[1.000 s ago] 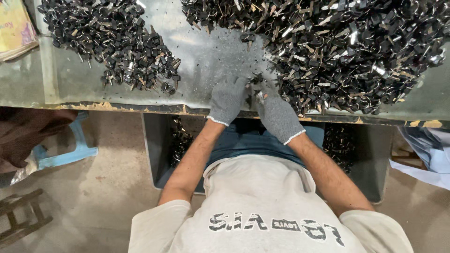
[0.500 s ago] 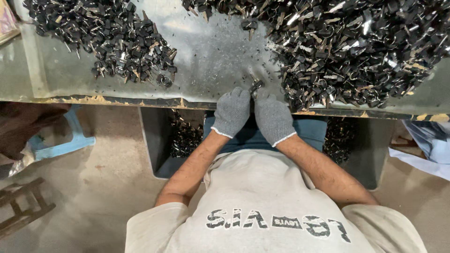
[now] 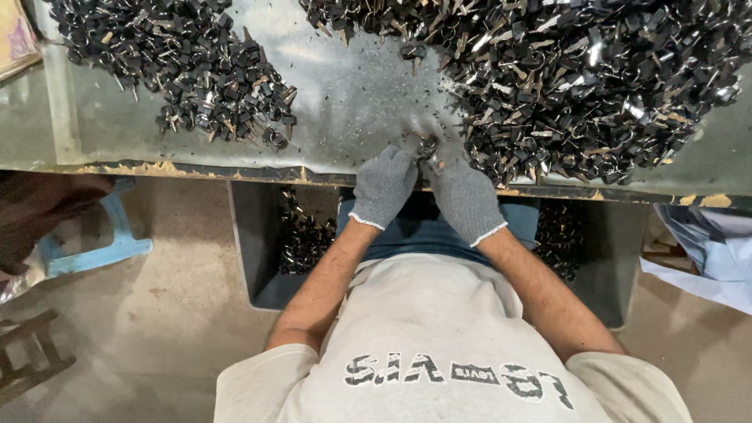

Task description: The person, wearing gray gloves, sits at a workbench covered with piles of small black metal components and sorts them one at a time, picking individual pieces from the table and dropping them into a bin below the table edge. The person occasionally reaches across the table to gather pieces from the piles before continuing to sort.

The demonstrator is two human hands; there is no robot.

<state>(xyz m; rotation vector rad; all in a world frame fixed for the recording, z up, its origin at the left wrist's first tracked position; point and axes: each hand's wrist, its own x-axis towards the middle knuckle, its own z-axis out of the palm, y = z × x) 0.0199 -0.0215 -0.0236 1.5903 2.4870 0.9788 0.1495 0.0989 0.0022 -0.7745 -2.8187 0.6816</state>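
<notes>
I see both gloved hands meeting at the near edge of the worktop (image 3: 345,102), and I take that edge as my landmark. The left hand (image 3: 384,186) and the right hand (image 3: 464,196) sit knuckle to knuckle just over the edge, fingertips turned inward toward each other. Between them is a small dark metal piece (image 3: 427,146), just past the edge and at the foot of the big pile of parts (image 3: 564,78) that spreads away from the edge on the right side. The right hand's grip looks pinched narrow on the piece, with the left hand's fingertips touching it too (I cannot tell how firmly, since the gloves hide the pads). I cannot make out the piece's long axis; it is too small and half covered. Both hands are about equally near it, the right one slightly more on top.

A smaller pile (image 3: 172,70) lies farther along the edge to the left, well apart from the hands. Below the edge, under the worktop, a grey bin (image 3: 251,235) holds more of the same dark parts.
</notes>
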